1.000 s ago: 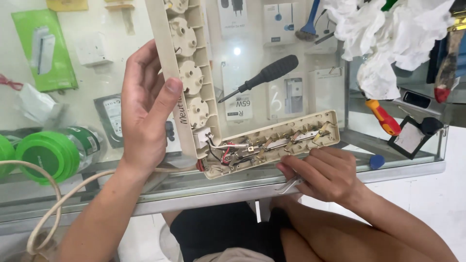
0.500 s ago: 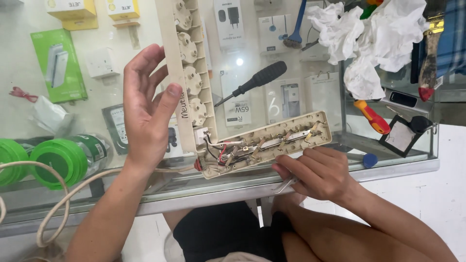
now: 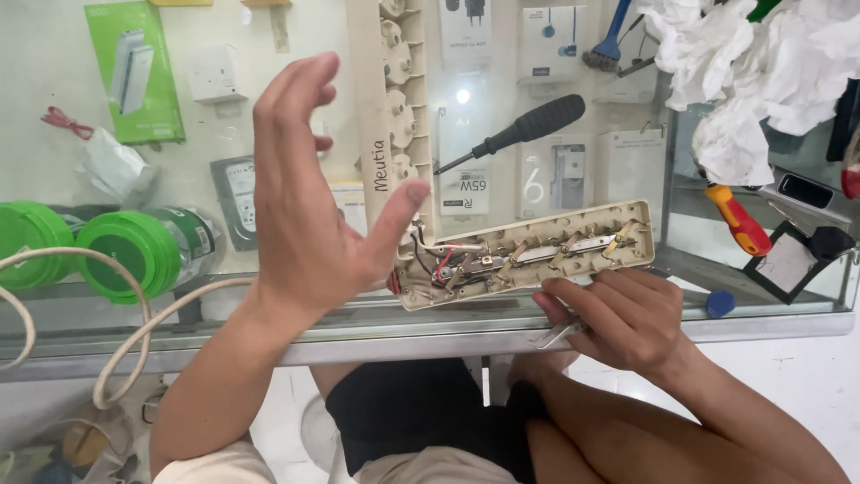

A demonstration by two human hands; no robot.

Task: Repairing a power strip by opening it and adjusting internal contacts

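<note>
Glass of a shop display counter [image 3: 269, 323] lay under an opened cream power-strip base with bare wiring and metal contacts [image 3: 528, 251], its cream socket cover [image 3: 394, 116] standing upright at the base's left end. Left of that base the left hand [image 3: 305, 215] hovered open, fingers spread, holding nothing (thumb tip just beside the cover). Below the base the right hand [image 3: 618, 318] curled over a thin metal tool [image 3: 557, 335], fingertips touching the base's near edge, while a black-handled screwdriver [image 3: 520, 130] lay above it.

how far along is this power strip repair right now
Done: the power strip base lies open on the glass counter, wiring bare, and its socket cover is off. In hand: the right hand grips a thin metal tool; the left hand is raised, open. Left: refitting the cover.
</note>
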